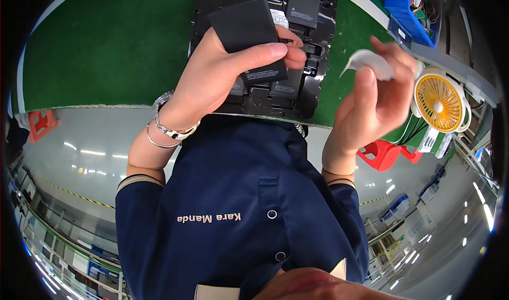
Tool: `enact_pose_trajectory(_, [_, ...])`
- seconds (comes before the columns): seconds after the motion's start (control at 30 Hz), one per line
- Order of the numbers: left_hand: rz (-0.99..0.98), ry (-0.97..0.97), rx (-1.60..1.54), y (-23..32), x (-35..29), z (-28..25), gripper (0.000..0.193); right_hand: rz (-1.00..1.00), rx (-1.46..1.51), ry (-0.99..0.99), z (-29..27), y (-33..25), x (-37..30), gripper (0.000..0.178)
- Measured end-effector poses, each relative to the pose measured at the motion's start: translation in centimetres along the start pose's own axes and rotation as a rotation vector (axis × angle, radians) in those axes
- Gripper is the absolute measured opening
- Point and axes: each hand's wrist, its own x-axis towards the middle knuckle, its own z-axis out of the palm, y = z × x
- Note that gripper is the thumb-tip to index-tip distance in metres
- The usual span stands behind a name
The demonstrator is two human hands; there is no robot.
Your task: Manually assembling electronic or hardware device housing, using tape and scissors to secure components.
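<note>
My left hand [209,74] is closed round a flat black battery pack [246,27], with the thumb across its face and the fingertips showing past its right edge. The pack is tilted above a black moulded tray [254,108] and hides part of it. More flat black packs, one of them a battery pack [304,5] at the far side, lie in the tray's pockets. To the right of the tray, my right hand [374,101] is raised and pinches a thin white wipe [374,62] between thumb and fingers. The wipe's loose end curls to the left.
The tray rests on a green tabletop [116,45]. A blue bin [405,11] with wires and small parts stands at the far right. Nearer on that side is a white fan with a yellow grille [439,102]. Red stools [380,155] stand below the table edge.
</note>
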Motion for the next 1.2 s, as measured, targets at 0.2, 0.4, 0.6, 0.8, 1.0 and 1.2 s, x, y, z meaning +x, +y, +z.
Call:
enact_pose_trajectory(0.2, [0.127, -0.052, 0.243, -0.6, -0.2, -0.1, 0.012, 0.242, 0.175, -0.126, 1.5, 0.1, -0.6, 0.021])
enact_pose_trajectory(0.4, [0.242, 0.05, 0.358, -0.7, -0.8, 0.9, 0.01, 0.133, -0.096, -0.205, 2.1, -0.5, -0.7, 0.024])
enact_pose_trajectory(0.6, [0.251, 0.017, 0.491, -0.1, -0.5, 0.8, 0.008, 0.132, -0.177, -0.122, 3.4, -1.3, -0.2, 0.022])
enact_pose_trajectory(0.8, [0.169, -0.025, 0.259, -0.3, -0.4, 1.1, 0.007, -0.87, -0.608, 0.113, 0.9, 1.4, -1.8, 0.014])
enact_pose_trajectory(1.0, [0.133, 0.012, 0.333, 0.0, -0.3, 1.1, 0.01, -0.197, -0.187, -0.11, -0.1, -0.9, -1.1, 0.015])
enact_pose_trajectory(1.2, [0.208, 0.026, 0.358, -0.7, -0.6, 1.4, 0.006, -0.096, -0.272, -0.163, 2.0, 0.3, -1.3, 0.021])
